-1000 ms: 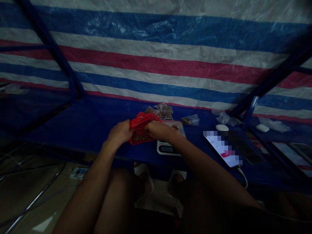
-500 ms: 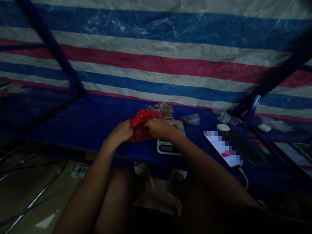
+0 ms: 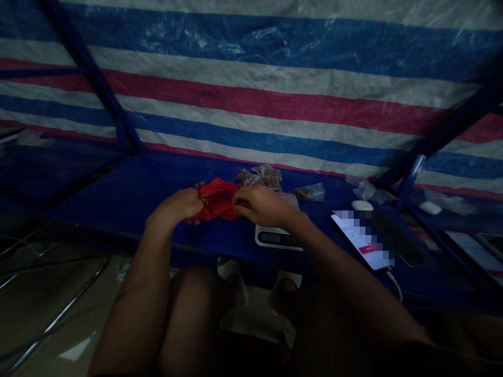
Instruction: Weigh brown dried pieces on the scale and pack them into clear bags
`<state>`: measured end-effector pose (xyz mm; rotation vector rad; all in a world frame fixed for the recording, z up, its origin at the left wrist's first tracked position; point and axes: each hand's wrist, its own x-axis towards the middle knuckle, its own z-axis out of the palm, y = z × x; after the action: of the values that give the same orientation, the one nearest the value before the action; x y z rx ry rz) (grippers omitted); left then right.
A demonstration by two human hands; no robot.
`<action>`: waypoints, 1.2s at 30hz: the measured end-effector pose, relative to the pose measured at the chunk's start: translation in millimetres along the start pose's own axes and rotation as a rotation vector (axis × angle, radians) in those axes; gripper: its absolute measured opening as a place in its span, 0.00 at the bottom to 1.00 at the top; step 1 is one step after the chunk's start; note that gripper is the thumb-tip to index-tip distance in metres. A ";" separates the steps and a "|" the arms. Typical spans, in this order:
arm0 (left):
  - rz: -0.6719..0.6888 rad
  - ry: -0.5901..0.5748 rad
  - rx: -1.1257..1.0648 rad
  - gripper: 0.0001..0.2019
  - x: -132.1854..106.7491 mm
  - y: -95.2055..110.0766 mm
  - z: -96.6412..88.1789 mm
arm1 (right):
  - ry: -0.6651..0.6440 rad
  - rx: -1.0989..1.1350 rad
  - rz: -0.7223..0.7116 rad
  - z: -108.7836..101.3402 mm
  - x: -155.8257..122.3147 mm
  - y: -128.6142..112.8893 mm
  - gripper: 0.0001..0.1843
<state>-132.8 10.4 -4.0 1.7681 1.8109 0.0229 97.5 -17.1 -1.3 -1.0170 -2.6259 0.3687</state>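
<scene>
One camera, worn on the person's head, looks forward and down from above the knees [image 3: 192, 293]. It faces the table [image 3: 118, 204] and, beyond, the striped sheet [image 3: 275, 99] across the top. It sits near: the forearms [image 3: 141, 283] reach up from below, left hand [image 3: 183, 205] and right hand [image 3: 265, 205] around mid-view.

Premises: a makeshift workstation of the small-workshop kind. Striped plastic sheeting [image 3: 251, 94] forms the back wall. A long blue bench [image 3: 102, 201], with slanting blue frame posts [image 3: 85, 63], bears a digital scale [image 3: 277, 239], small filled clear packets [image 3: 269, 177] and a lit phone [image 3: 356, 235] on a cable. The glossy floor [image 3: 88, 309] appears tiled, though dim light limits certainty.
</scene>
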 end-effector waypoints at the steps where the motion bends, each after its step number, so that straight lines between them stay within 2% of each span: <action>1: -0.004 0.020 0.057 0.15 -0.7 1.1 -2.5 | -0.035 -0.001 0.001 0.7 -0.7 -0.3 0.09; 3: 0.008 0.049 0.150 0.16 -1.4 3.7 -3.8 | -0.156 0.001 0.006 4.8 -2.1 -0.9 0.09; 5: 0.025 0.065 0.200 0.15 -1.3 5.6 -1.6 | -0.222 0.006 0.004 9.8 -3.1 -1.1 0.09; 10: 0.037 0.069 0.228 0.14 3.8 3.8 3.8 | -0.171 0.026 0.000 9.9 -0.2 0.0 0.11; 14: 0.087 0.155 0.178 0.13 9.9 3.3 7.2 | -0.061 0.004 0.015 11.6 12.5 2.6 0.15; 18: 0.146 0.196 0.137 0.14 11.1 8.5 18.1 | -0.138 -0.003 0.000 29.4 26.8 7.7 0.11; 21: 0.157 0.222 0.150 0.15 9.2 12.0 27.5 | -0.176 -0.036 0.058 40.0 31.8 12.1 0.11; 25: 0.199 0.215 0.194 0.13 6.5 13.9 35.2 | -0.192 -0.020 0.066 39.0 31.5 14.2 0.10; 30: 0.233 0.184 0.225 0.15 3.4 16.9 41.0 | -0.142 0.007 0.128 37.4 32.2 11.4 0.10; 36: 0.214 0.166 0.309 0.13 0.1 21.9 44.7 | -0.242 -0.002 0.142 37.7 33.5 13.2 0.13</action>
<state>-94.2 -4.5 -31.6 2.2316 1.8058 -0.0270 68.2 10.5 -34.4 -1.2338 -2.7710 0.5528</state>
